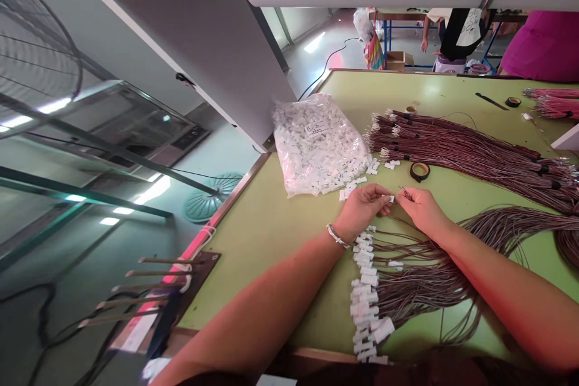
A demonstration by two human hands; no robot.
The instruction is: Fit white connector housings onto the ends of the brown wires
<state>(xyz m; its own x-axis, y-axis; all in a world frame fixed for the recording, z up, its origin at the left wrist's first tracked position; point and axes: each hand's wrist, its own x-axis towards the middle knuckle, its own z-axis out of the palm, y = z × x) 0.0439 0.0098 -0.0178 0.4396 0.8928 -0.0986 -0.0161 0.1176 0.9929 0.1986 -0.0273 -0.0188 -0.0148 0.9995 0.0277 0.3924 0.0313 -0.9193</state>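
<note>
My left hand (365,208) pinches a small white plastic connector (388,199) above the green table. Close to its right, my right hand (418,208) grips thin dark wires (404,193), their bare ends pointing up toward the connector. Whether the wires touch the connector I cannot tell. Below my hands runs a column of white connectors (365,289) fitted on the ends of brown wires (420,289). Behind my left hand lies a clear plastic bag (319,148) full of white connectors, with several loose connectors (346,192) beside it.
Bundles of dark red wires (461,139) lie across the back right of the table (253,253), near a roll of black tape (420,171). A rack with wooden pegs (194,283) sits at the left edge. Two other people stand or sit beyond the table.
</note>
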